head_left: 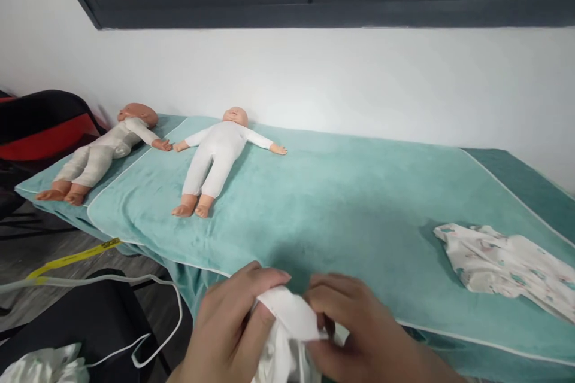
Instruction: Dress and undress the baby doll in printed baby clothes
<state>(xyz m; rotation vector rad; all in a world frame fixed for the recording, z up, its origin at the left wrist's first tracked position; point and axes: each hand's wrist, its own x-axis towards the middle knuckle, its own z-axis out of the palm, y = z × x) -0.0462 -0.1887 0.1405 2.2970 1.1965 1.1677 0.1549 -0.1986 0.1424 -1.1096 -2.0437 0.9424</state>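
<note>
Both of my hands are low at the front edge of the table, gripping a piece of white cloth (287,317) between them. My left hand (229,329) pinches its left side with fingers curled over it. My right hand (359,335) closes on the right side. Farther back on the teal towel (341,203) lies a baby doll (215,152) in white clothes, on its back with arms spread. A second baby doll (101,152) in a cream outfit lies at the far left, its hand touching the first doll's hand.
A patterned white baby garment (503,263) lies crumpled at the right of the towel. A black and red bag (40,125) sits far left. A white cable (135,287) and yellow tape (72,258) lie on the floor at lower left. A white wall stands behind.
</note>
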